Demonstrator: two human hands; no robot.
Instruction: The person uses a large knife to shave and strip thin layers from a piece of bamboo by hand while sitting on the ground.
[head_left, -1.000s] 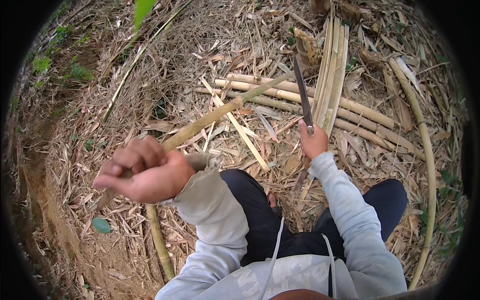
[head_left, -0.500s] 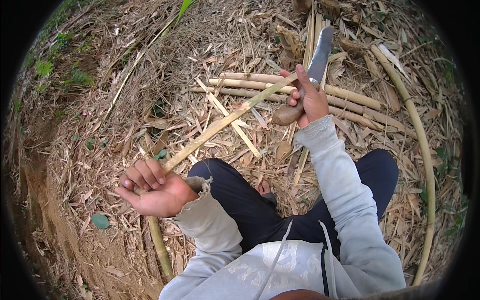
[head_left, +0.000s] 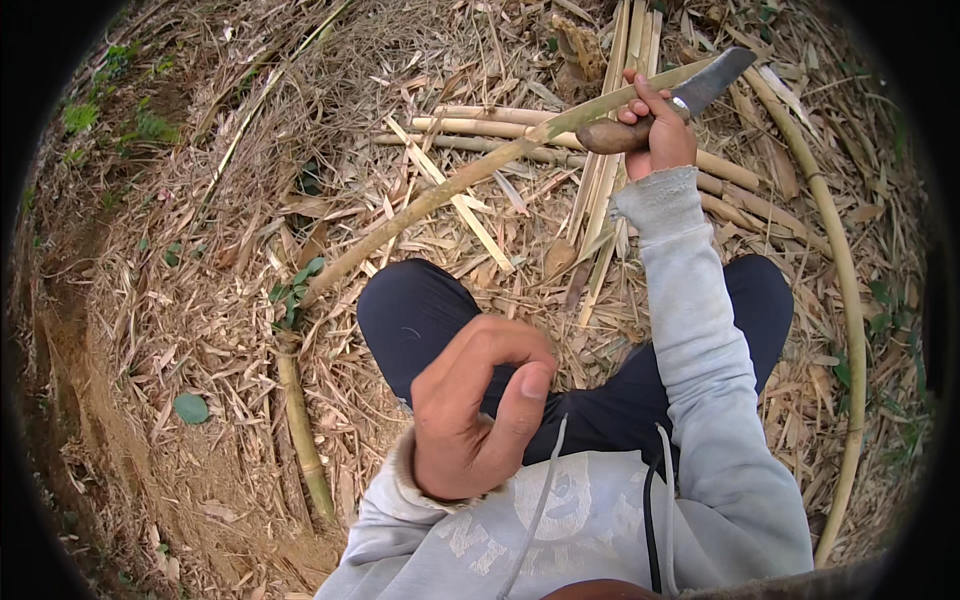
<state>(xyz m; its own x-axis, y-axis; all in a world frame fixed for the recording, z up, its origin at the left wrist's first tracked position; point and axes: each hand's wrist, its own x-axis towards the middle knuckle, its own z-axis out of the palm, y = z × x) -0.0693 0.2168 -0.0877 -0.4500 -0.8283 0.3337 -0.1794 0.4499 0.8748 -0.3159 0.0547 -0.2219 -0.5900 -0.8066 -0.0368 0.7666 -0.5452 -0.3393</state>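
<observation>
My right hand [head_left: 662,125] is closed around a machete [head_left: 610,136] with a rounded wooden handle and a wide metal blade, which points up and to the right. The same hand also grips a long split bamboo strip [head_left: 440,198], which slants down left past my knee. Its upper end lies along the blade's far side. My left hand [head_left: 475,410] is raised close in front of my chest, fingers curled in and thumb bent beside them. Nothing shows sticking out of it, and it is apart from the strip.
Several bamboo poles [head_left: 480,127] lie crosswise ahead of me, with split strips [head_left: 590,195] across them. A long curved pole [head_left: 838,260] runs down the right. A stump [head_left: 580,50] stands at the far side. A short bamboo piece [head_left: 303,440] lies left, among dry leaves and shavings.
My left hand has let go of the bamboo strip's lower end and drawn in toward my chest. My right hand has carried the machete and the strip up and to the right.
</observation>
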